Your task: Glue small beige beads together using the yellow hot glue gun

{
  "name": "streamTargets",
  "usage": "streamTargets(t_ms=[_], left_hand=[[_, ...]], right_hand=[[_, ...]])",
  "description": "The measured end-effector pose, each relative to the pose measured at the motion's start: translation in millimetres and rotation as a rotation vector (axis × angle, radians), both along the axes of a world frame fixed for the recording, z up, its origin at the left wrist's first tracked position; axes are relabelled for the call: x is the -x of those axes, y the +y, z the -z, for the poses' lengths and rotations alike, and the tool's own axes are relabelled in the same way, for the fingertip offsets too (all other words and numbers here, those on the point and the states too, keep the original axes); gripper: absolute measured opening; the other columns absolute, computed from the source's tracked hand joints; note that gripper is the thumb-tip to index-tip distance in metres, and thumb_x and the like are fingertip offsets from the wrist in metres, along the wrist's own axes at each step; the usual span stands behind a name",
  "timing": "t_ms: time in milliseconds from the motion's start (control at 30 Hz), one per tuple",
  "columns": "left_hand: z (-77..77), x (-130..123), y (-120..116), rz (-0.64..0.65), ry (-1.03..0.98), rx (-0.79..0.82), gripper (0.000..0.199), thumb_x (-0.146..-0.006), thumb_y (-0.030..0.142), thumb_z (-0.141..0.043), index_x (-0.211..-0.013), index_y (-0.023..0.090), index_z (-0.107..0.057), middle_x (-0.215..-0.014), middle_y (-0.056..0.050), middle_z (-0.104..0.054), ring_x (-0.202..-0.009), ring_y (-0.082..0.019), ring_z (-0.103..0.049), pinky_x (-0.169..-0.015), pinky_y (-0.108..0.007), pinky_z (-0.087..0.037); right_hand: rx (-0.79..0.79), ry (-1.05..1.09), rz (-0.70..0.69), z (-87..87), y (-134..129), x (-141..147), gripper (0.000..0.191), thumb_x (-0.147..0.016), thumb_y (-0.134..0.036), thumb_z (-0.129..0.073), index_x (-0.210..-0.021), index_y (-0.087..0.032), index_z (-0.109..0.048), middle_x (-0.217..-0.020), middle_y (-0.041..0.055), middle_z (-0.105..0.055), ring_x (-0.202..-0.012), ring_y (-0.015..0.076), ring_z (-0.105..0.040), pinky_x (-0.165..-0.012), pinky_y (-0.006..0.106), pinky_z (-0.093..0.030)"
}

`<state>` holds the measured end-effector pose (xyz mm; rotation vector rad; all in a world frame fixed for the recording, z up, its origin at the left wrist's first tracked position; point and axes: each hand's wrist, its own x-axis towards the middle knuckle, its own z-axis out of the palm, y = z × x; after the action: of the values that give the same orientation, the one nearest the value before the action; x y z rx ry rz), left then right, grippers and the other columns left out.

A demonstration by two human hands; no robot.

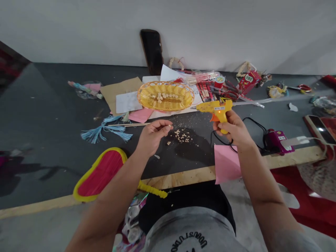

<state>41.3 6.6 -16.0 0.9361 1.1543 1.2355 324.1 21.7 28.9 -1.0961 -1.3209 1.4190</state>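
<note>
1. Holding a yellow plastic glue gun with an orange trigger (215, 106), the right hand (232, 129) has its fingers wrapped around the handle; a small light glows on the gun body. Nozzle points left, close beside the right end of the yellow woven oval basket (145, 93), taken here as landmark.
2. Left hand (154, 135), in front of the basket: narrow, thumb and index fingertip closed on a tiny pale piece (170, 126), mostly hidden by the fingers.
3. Loose pile of small pale chips (182, 135) noted on the dark grey tabletop (194, 154), in front of the basket and between the two hands.
4. Inside the basket: a cluster of pale pieces (160, 96).
5. Left of and nearer than the basket: a light-blue thread tassel (97, 133) and thin wooden sticks (131, 124) extending to the left hand; contact cannot be confirmed.
6. Behind the basket: a black phone (152, 50), leaning against the pale wall (105, 31).
7. Right of and nearer than the basket: a pink paper sheet (227, 164) overhanging the table edge, and a purple power block (279, 141) farther right.
8. Nearer and left: a red panel with yellow fuzzy border (102, 173), partly covered by the left forearm.
</note>
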Motion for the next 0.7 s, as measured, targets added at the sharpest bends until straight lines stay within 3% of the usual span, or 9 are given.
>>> streamTargets(t_ms=[133, 233, 433, 600, 700], left_hand=[[1.8, -0.2, 0.9, -0.018, -0.021, 0.000, 0.022, -0.063, 0.029, -0.083, -0.080, 0.017, -0.077, -0.069, -0.002, -0.068, -0.059, -0.010, -0.050, -0.056, -0.024, -0.038], [3.0, -2.2, 0.9, -0.013, -0.051, 0.033, 0.025, -0.063, 0.030, -0.084, -0.084, 0.018, -0.077, -0.071, -0.003, -0.069, -0.062, -0.011, -0.053, -0.057, -0.024, -0.039], [-1.1, -6.4, 0.8, -0.036, -0.096, 0.090, 0.027, -0.060, 0.032, -0.087, -0.077, 0.017, -0.072, -0.070, -0.002, -0.068, -0.060, -0.010, -0.052, -0.055, -0.024, -0.039], [-6.3, -7.8, 0.9, -0.022, -0.174, 0.119, 0.031, -0.057, 0.034, -0.090, -0.073, 0.018, -0.069, -0.069, 0.000, -0.065, -0.065, -0.011, -0.055, -0.055, -0.022, -0.040], [-6.4, -8.4, 0.6, -0.014, -0.192, 0.140, 0.030, -0.056, 0.033, -0.091, -0.073, 0.018, -0.070, -0.068, 0.000, -0.065, -0.063, -0.010, -0.054, -0.056, -0.022, -0.041]], right_hand=[[0.076, 0.158, -0.141, 23.7, -2.6, 15.4, 0.031, -0.073, -0.033, -0.066, -0.099, -0.021, -0.054, -0.081, 0.0017, -0.063, -0.051, 0.0088, -0.044, -0.042, 0.023, -0.031], [0.134, 0.217, -0.171, 35.2, -7.1, 21.1, 0.035, -0.077, -0.047, -0.070, -0.096, -0.021, -0.055, -0.078, 0.0014, -0.060, -0.054, 0.0098, -0.043, -0.046, 0.025, -0.034], [0.134, 0.129, -0.327, 35.5, -10.6, 27.1, 0.038, -0.088, -0.056, -0.061, -0.099, -0.019, -0.060, -0.065, -0.0015, -0.052, -0.057, 0.0120, -0.044, -0.051, 0.025, -0.032], [0.087, 0.119, -0.345, 46.3, -9.5, 26.5, 0.038, -0.091, -0.057, -0.057, -0.099, -0.020, -0.059, -0.075, 0.0008, -0.054, -0.058, 0.0109, -0.042, -0.053, 0.027, -0.030], [0.073, 0.091, -0.378, 48.5, -9.6, 27.7, 0.038, -0.093, -0.058, -0.053, -0.099, -0.020, -0.059, -0.071, -0.0005, -0.051, -0.056, 0.0108, -0.041, -0.053, 0.027, -0.029]])
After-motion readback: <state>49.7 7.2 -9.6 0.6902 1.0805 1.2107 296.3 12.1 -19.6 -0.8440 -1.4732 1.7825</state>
